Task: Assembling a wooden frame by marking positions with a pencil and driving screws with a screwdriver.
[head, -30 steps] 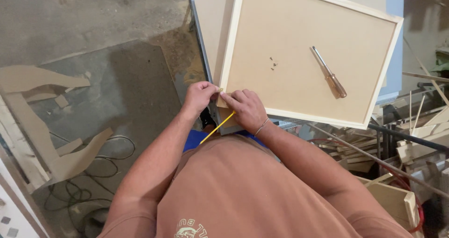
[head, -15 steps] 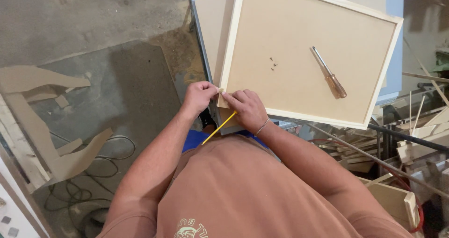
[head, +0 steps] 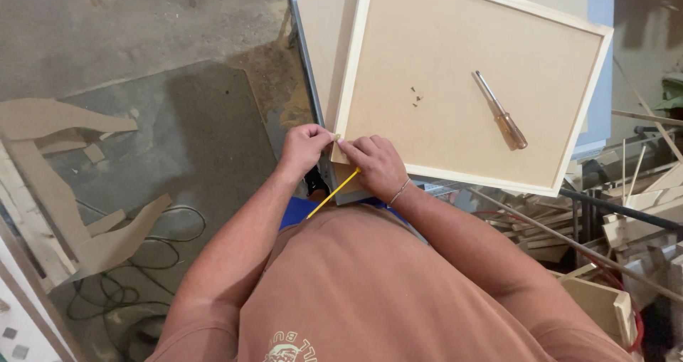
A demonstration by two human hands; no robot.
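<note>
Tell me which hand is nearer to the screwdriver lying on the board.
The right hand. It rests on the near corner of the wooden frame, holding a yellow pencil, left of the screwdriver. The left hand sits farther left, past the frame's edge.

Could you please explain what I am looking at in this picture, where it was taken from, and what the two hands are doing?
There is no machine here: the picture comes from a camera worn on a person's head, looking straight down past their rust-coloured shirt to their own bare hands. The left hand and right hand meet at the near corner of a large pale wooden frame with a brown board back, pinching something too small to tell. The right hand also holds a thin yellow pencil-like stick. Inside the frame lie a screwdriver with a brown handle and a few small dark screws. The frame rests on a blue-edged worktable. Cut board pieces and a cable lie on the concrete floor.
</note>
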